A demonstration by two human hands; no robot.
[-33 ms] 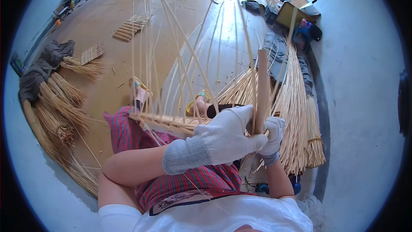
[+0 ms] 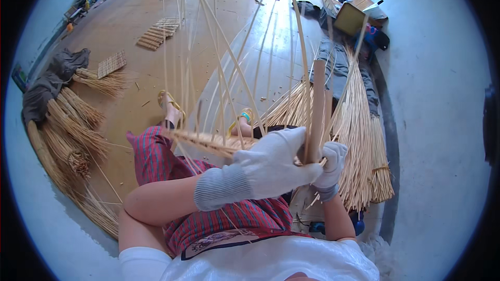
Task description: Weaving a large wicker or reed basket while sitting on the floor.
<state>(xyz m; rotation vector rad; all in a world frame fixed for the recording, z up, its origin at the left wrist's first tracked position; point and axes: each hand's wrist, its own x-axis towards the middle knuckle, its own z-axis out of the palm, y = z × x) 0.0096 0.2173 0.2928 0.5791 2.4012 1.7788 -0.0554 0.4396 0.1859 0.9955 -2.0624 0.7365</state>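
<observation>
My left hand (image 2: 273, 161), in a white knit glove with a grey cuff, reaches across my lap. Its thumb and fingers close around the lower part of an upright flat wooden stick (image 2: 316, 104). Close beside it, my gloved right hand (image 2: 331, 164) is closed, with a pale wicker strand at its fingertips. From the hands a narrow woven wicker strip (image 2: 208, 143) runs leftward above my lap, its left part blurred. Long wicker strands (image 2: 229, 54) rise from it, some crossing. The left palm and the strip's end behind it are hidden.
Loose wicker bundles (image 2: 354, 125) stand at the right by the wall, near a grey cloth (image 2: 333, 60). More bundles (image 2: 78, 125) lie along the left wall. Woven mats (image 2: 159, 33) rest on the floor. A cluttered box (image 2: 350, 18) stands far right.
The woven strip's left end and its upright strands have shifted slightly to the right. Both hands stay almost in place around the stick.
</observation>
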